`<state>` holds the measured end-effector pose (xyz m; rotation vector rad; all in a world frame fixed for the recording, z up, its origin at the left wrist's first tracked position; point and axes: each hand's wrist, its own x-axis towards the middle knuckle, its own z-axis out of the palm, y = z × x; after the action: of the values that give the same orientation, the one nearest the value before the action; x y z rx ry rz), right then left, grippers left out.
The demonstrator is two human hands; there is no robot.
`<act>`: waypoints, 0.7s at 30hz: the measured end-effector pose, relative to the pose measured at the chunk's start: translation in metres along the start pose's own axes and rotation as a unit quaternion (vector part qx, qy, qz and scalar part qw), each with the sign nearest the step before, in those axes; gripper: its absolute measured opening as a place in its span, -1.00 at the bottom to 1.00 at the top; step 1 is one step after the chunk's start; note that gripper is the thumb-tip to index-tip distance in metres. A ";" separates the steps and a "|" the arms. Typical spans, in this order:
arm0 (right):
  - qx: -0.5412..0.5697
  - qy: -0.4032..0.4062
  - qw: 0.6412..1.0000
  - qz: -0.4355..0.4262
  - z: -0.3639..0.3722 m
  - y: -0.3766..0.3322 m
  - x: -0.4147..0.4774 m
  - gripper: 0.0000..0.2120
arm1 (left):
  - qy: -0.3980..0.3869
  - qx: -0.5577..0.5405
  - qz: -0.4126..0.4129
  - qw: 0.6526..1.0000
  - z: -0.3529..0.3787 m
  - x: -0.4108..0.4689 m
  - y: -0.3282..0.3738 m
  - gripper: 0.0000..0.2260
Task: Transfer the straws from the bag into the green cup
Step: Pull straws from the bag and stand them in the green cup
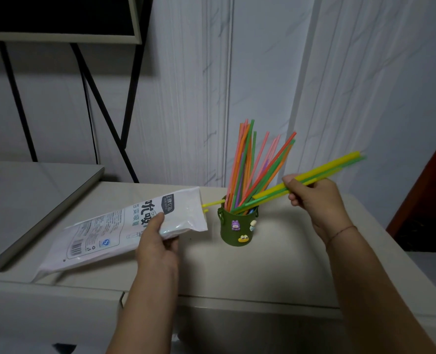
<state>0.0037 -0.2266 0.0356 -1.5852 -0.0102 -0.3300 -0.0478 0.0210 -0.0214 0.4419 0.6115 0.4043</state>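
Observation:
A white printed straw bag (104, 233) lies tilted on the beige cabinet top, its open end toward the cup. My left hand (158, 241) grips the bag near that open end. A green cup (238, 227) with small cartoon charms stands just right of the bag, holding several orange, pink and green straws (247, 162) that fan upward. My right hand (316, 200) pinches a small bundle of yellow and green straws (324, 172), slanted up to the right. Their lower ends cross the cup's rim; yellow tips (208, 205) still show at the bag's mouth.
A grey flat lid or board (33, 200) lies at the left on the cabinet top (275, 264). Black metal shelf legs (102, 106) stand behind it against the white marbled wall. A dark red edge (431, 190) is at the far right.

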 end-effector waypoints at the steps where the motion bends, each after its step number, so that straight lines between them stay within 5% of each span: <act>1: -0.017 -0.012 1.000 -0.004 0.006 0.000 0.002 -0.92 | 0.001 -0.003 0.001 1.000 0.000 -0.001 -0.001 -0.82; 7: -0.147 -0.083 0.986 0.000 0.039 0.002 0.005 -0.87 | 0.005 -0.013 0.005 1.000 0.003 -0.006 -0.004 -0.68; 14: -0.067 -0.032 0.997 -0.004 0.042 0.002 0.004 -0.90 | 0.005 -0.015 0.003 1.000 0.004 -0.010 -0.005 -0.55; 21: -0.195 -0.087 0.977 -0.005 0.049 -0.014 0.011 -0.89 | 0.005 -0.010 -0.010 1.000 0.005 -0.011 -0.006 -0.58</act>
<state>0.0216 -0.1800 0.0518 -2.0015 -0.0935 -0.2077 -0.0516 0.0096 -0.0162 0.4149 0.6201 0.3937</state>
